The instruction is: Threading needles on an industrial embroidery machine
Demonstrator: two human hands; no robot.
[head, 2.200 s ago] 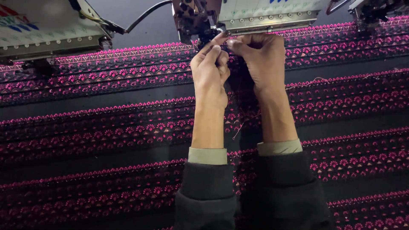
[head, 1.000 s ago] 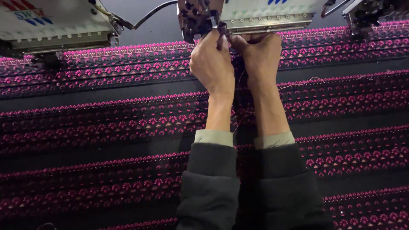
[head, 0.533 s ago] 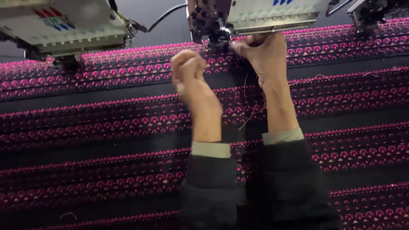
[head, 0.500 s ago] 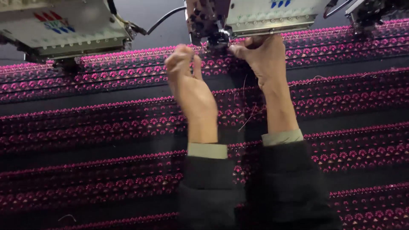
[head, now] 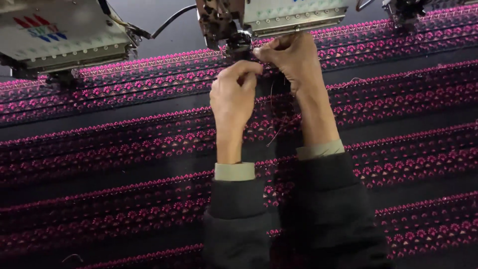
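Both my hands reach up to the needle area of the middle embroidery head [head: 234,30]. My left hand [head: 231,97] is curled just below the needle bars, its fingertips pinched near the dark metal foot. My right hand [head: 291,57] is beside it, fingers closed right under the head's white casing. A thin pink thread [head: 273,134] hangs loose between my wrists; which hand holds it I cannot tell. Under both hands lies black fabric [head: 124,164] stitched with rows of pink floral border.
Another embroidery head [head: 64,35] with a white casing stands at the upper left, and a third [head: 406,7] at the upper right edge. A black cable [head: 169,20] runs between the left and middle heads. The fabric stretches across the whole machine bed.
My left hand had dropped away from the head half a second ago and has come back up to the needle. My right hand stayed at the needle. The view shifted slightly.
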